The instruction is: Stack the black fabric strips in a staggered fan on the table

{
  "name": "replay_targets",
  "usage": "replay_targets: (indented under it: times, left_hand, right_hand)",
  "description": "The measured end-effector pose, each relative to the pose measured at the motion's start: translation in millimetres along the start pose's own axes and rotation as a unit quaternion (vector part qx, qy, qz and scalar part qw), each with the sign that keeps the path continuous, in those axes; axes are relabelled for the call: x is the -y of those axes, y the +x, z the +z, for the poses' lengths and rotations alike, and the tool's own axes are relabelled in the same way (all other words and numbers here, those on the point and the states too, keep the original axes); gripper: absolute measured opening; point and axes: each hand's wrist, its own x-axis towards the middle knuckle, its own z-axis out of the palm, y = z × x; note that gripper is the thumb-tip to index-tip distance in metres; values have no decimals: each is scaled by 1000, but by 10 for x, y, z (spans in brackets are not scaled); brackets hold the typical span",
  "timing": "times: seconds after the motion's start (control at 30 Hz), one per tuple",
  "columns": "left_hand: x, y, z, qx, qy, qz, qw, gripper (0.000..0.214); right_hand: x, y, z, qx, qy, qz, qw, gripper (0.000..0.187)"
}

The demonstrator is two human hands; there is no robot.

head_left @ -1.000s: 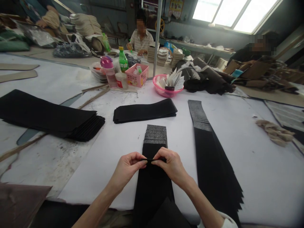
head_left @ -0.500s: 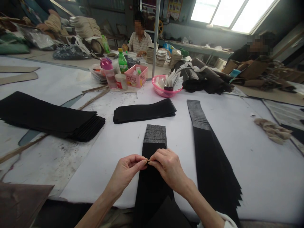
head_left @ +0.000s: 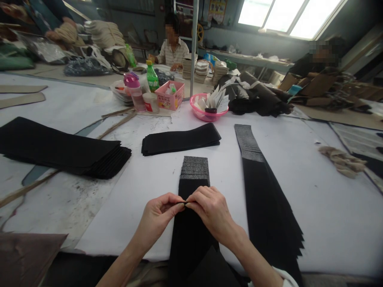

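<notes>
Both hands meet above the middle stack of black fabric strips (head_left: pixel 193 223), which lies lengthwise toward me with grey-speckled ends fanned at its far side. My left hand (head_left: pixel 160 213) pinches a black fabric piece between thumb and forefinger. Right beside it, my right hand (head_left: pixel 209 209) pinches the same dark edge, fingertips nearly touching the left ones. Most of the pinched piece is hidden by the fingers or blends into the black beneath. A loose black flap (head_left: pixel 214 269) lies across the near end of the stack.
More black strips lie right (head_left: pixel 266 207), behind (head_left: pixel 181 139) and left (head_left: pixel 62 147). A pink basin (head_left: pixel 199 116), a pink box (head_left: pixel 170 99) and a green bottle (head_left: pixel 152 77) stand beyond, near a metal pole (head_left: pixel 194 48). A crumpled cloth (head_left: pixel 342 161) lies right. Other people sit behind.
The two hands stay pinched together in almost the same place; a thin dark edge shows slightly more between the fingertips. The whole view has shifted a little.
</notes>
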Motion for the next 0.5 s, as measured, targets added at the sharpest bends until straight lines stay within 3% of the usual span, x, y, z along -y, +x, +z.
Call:
replay_targets:
  times: [0.23, 0.5]
  left_hand:
    - [-2, 16, -9, 21, 10, -14, 1000, 18]
    - [-114, 13, -68, 27, 121, 37, 992, 17]
  right_hand:
    - [85, 5, -46, 8, -51, -14, 999, 16]
    - [77, -9, -49, -13, -31, 13, 999, 21]
